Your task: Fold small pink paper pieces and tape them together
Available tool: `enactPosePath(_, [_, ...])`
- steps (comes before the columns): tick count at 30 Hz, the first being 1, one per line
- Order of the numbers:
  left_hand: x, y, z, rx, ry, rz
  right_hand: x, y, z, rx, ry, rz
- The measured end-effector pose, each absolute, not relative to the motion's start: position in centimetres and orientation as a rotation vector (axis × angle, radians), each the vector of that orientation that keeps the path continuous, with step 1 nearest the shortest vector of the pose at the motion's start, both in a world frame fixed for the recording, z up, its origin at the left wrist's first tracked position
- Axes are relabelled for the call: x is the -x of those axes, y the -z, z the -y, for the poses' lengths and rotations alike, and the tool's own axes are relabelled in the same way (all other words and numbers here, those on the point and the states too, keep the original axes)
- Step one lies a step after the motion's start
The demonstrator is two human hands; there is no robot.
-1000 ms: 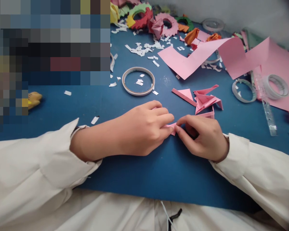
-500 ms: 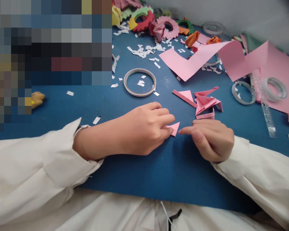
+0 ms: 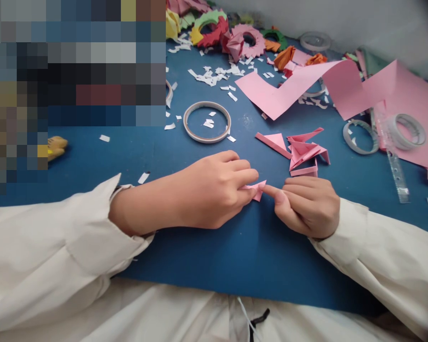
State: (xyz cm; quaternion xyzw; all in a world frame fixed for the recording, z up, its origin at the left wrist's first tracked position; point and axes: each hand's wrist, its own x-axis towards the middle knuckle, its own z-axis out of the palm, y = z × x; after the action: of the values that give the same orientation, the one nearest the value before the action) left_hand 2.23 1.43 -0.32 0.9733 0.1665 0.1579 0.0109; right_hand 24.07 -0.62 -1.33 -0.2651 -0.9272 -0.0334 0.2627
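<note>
My left hand (image 3: 214,192) rests on the blue table (image 3: 214,256) with its fingers curled and pinched on a small folded pink paper piece (image 3: 258,188). My right hand (image 3: 306,204) lies just to the right, fingers curled, with its forefinger tip pressed against the right edge of that same piece. Most of the piece is hidden under my left fingers. Both arms wear white sleeves.
Several folded pink pieces (image 3: 299,149) lie just beyond my right hand. A tape ring (image 3: 207,121) sits further back, large pink sheets (image 3: 288,88) and more tape rolls (image 3: 404,130) with a clear ruler (image 3: 395,171) at right. Coloured paper wreaths (image 3: 231,35) and white scraps cover the back.
My right hand let go of the pink piece and drew back a little, then came in again with its forefinger against the piece's edge. My left hand stayed in place.
</note>
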Motion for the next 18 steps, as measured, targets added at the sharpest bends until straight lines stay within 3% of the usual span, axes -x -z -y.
enactPosePath(18, [-2.23,0.19,-1.36,-3.017,-0.473,-0.546,-23.96,1.67,0.63,0.818,0.024,2.455])
